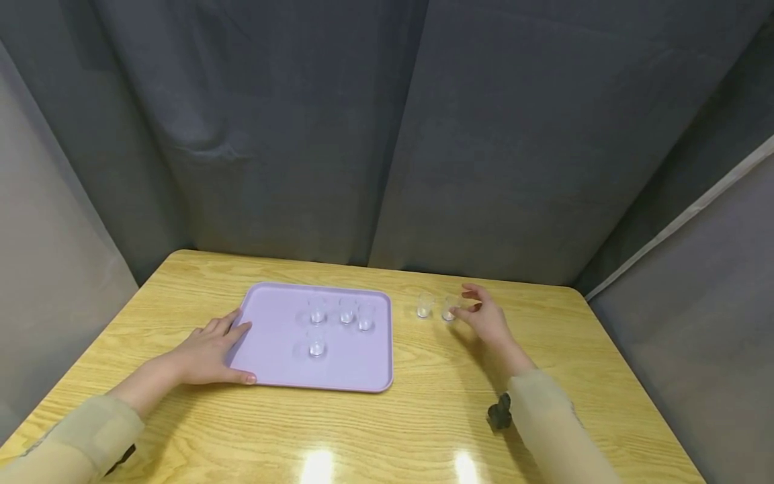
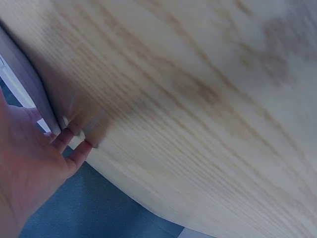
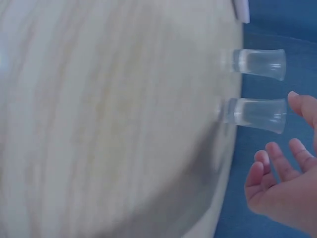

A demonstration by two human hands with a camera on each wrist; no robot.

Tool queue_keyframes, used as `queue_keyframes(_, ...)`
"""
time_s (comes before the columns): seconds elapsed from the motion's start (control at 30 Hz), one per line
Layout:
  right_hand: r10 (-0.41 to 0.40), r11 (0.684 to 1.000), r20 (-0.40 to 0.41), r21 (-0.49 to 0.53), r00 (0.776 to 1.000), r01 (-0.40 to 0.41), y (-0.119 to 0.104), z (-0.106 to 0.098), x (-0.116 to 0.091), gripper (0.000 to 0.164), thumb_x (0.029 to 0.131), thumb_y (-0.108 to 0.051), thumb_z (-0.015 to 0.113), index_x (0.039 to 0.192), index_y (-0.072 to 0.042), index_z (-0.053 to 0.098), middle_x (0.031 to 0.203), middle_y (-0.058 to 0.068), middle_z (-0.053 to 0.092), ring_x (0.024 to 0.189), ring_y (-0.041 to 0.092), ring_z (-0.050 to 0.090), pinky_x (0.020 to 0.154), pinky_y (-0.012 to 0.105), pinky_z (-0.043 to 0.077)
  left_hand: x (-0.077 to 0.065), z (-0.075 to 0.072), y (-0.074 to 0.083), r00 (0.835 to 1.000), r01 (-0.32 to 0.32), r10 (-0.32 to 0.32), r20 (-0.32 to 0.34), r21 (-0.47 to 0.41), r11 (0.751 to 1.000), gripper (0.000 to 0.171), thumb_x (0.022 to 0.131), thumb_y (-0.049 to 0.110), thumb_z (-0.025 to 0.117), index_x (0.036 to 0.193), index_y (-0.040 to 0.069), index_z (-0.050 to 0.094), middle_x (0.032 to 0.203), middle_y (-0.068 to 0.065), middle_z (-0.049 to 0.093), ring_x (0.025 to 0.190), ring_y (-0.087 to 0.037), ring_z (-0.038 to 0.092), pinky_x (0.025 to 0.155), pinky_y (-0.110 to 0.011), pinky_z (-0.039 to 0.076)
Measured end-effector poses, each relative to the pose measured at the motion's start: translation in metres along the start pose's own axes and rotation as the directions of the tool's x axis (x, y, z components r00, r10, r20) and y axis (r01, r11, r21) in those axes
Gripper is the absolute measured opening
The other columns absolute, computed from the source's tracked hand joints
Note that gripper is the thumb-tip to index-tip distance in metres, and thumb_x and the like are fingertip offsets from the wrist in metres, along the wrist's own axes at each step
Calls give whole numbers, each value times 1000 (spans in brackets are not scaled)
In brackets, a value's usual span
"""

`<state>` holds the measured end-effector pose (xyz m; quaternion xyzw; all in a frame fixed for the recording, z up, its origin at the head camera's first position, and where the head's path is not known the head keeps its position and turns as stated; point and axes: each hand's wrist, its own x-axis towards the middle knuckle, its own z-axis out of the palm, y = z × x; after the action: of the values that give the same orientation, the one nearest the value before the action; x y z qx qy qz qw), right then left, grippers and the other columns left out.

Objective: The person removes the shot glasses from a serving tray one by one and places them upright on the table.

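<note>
A lilac tray [image 1: 266, 356] lies on the table with several small clear shot glasses [image 1: 316, 344] standing on it. My left hand [image 1: 208, 353] rests at the tray's left side, fingers spread, index finger and thumb over the rim. In the left wrist view other fingertips touch the tabletop beside the tray's edge [image 2: 27, 74]. Right of the tray stand two more shot glasses, upright on the table. My right hand [image 1: 488, 323] is at the right-hand glass [image 1: 448, 312], thumb and fingers parted. The right wrist view shows a gap between the fingers and this glass [image 3: 260, 115].
The other table glass [image 1: 424, 308] stands close to the left of the one by my right hand. Behind the wooden table [image 1: 363, 430] hangs a dark grey curtain [image 1: 290, 134]. A dark small device [image 1: 500, 412] hangs at the right sleeve.
</note>
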<state>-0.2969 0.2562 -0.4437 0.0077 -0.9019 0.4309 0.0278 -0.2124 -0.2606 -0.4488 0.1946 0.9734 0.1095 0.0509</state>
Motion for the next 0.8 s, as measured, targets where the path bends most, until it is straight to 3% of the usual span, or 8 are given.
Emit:
queue_keyframes(0.5,12,999,17,46,1000,-13,-55,-28,-25,56,90,-24,65,139,-11,41,136,13,49,103,27,48,77,32,44,1,1,-3,1000,6,-6,4,13,1000,114,67,80,57,145,1,34,152,-27,17,133,-51,25,95,-72,25)
queue_keyframes(0.8,-81,993,-1,88,997,81,-86,-23,-49,51,88,-26,68,134,-15,48,131,9,56,104,25,54,75,29,47,1,2,-2,1000,4,-4,3,2,1000,113,67,79,58,145,1,34,152,-28,16,133,-51,24,95,-72,25)
